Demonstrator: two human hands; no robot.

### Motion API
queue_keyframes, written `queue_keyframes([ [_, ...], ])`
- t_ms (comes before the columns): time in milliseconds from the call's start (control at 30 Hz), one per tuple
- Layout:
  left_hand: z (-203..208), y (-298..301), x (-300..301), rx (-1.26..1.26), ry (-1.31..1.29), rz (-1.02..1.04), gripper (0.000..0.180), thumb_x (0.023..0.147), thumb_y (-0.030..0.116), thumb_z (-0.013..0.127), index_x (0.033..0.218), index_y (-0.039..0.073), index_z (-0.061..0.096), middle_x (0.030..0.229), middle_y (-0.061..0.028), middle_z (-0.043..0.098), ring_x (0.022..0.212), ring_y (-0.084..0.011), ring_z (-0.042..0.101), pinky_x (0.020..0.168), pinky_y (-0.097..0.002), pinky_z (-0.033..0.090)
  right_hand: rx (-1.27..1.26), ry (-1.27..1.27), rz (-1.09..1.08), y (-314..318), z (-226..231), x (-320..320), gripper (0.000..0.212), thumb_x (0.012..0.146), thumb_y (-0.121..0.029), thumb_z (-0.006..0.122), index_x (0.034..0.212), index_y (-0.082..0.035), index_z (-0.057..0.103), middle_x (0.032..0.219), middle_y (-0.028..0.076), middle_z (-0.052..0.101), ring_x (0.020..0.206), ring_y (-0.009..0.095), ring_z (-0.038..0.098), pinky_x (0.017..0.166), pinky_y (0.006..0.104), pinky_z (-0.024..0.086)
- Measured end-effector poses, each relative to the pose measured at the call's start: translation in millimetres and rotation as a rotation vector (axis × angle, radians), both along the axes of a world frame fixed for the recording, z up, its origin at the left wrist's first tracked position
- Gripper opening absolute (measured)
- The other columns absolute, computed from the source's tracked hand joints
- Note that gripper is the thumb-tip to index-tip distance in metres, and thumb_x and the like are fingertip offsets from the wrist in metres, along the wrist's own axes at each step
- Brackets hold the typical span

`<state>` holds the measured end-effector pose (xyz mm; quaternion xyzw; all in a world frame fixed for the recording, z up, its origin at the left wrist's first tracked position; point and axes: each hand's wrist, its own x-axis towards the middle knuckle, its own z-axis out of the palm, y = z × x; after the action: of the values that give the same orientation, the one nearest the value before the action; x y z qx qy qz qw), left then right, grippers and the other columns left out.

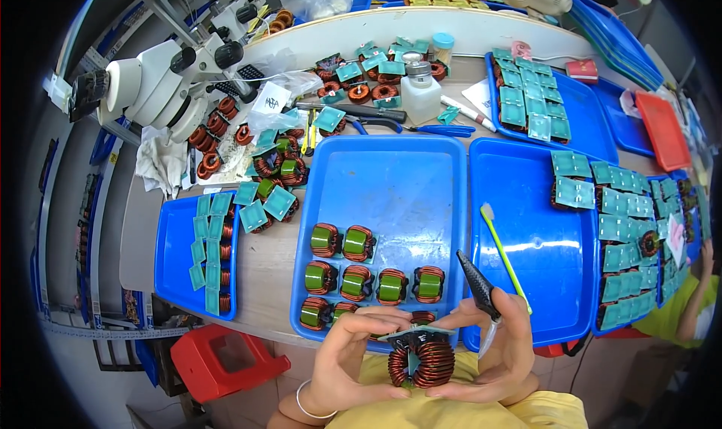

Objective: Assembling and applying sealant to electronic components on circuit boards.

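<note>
Our left hand point(344, 361) and right hand point(508, 357) pinching the coil point(419, 361), we should keep the right's black-handled tool point(477, 282) off its windings point(438, 365).

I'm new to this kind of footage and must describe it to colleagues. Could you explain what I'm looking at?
There is no robot here: these are a person's bare left hand and right hand. The one picture comes from a wide fisheye camera on their head, looking down, so straight edges bend.

Both hands hold a copper-coloured wire coil with a green board; the right also carries a black-handled tool.

On the table sits a middle blue tray with green-banded coils. The blue tray to its right holds a yellow-green brush. A microscope stands at the upper left.
</note>
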<state>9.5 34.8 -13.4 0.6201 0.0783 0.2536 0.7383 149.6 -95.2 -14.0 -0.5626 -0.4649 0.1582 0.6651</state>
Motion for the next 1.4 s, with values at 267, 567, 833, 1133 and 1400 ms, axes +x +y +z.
queue_keyframes([
  [267, 7, 0, -1, 0.071, 0.013, 0.023, 0.065, 0.058, 0.002, 0.081, 0.112, 0.002, 0.044, 0.112, -0.0175, 0.053, 0.112, -0.0292, 0.047, 0.096, -0.0417, 0.036, -0.009, -0.177, 0.091, 1, -1, 9, 0.113, 0.046, -0.015, 0.090, 0.135, 0.001, 0.021, 0.115, 0.018, 0.041, 0.085, 0.030, 0.062, 0.071, 0.0370, 0.053],
  [567, 8, -3, 2, 0.082, 0.023, 0.081, 0.064, 0.056, 0.008, 0.084, 0.107, 0.000, 0.045, 0.100, -0.0220, 0.058, 0.109, -0.0320, 0.049, 0.094, -0.0422, 0.038, 0.100, -0.210, 0.097, 7, -4, 9, 0.113, 0.048, -0.018, 0.089, 0.136, 0.001, 0.020, 0.116, 0.019, 0.041, 0.080, 0.029, 0.062, 0.068, 0.0359, 0.049],
  [833, -2, 1, 1, 0.012, -0.003, -0.014, 0.066, 0.060, 0.003, 0.081, 0.114, 0.002, 0.044, 0.114, -0.0175, 0.052, 0.114, -0.0290, 0.046, 0.097, -0.0426, 0.035, 0.027, -0.107, 0.010, 2, 0, 5, 0.098, 0.053, -0.017, 0.088, 0.128, 0.009, 0.031, 0.111, 0.019, 0.047, 0.093, 0.026, 0.058, 0.079, 0.0323, 0.046],
  [1133, 18, 6, 9, 0.835, 0.180, 0.282, 0.054, 0.057, 0.024, 0.084, 0.104, 0.013, 0.062, 0.122, -0.0126, 0.043, 0.120, -0.0305, 0.035, 0.101, -0.0448, 0.027, -0.001, 0.011, 0.018, 14, -1, 12, 0.099, 0.054, -0.012, 0.086, 0.132, 0.007, 0.028, 0.112, 0.020, 0.047, 0.091, 0.024, 0.059, 0.079, 0.0327, 0.046],
  [1400, 30, 19, 20, 1.339, 0.238, 0.186, 0.044, 0.064, 0.033, 0.073, 0.105, 0.022, 0.062, 0.125, -0.0024, 0.043, 0.123, -0.0320, 0.032, 0.102, -0.0553, 0.020, -0.104, 0.141, 0.006, 19, -3, 14, 0.096, 0.058, -0.011, 0.083, 0.135, 0.004, 0.026, 0.118, 0.019, 0.044, 0.092, 0.022, 0.059, 0.079, 0.0311, 0.047],
])
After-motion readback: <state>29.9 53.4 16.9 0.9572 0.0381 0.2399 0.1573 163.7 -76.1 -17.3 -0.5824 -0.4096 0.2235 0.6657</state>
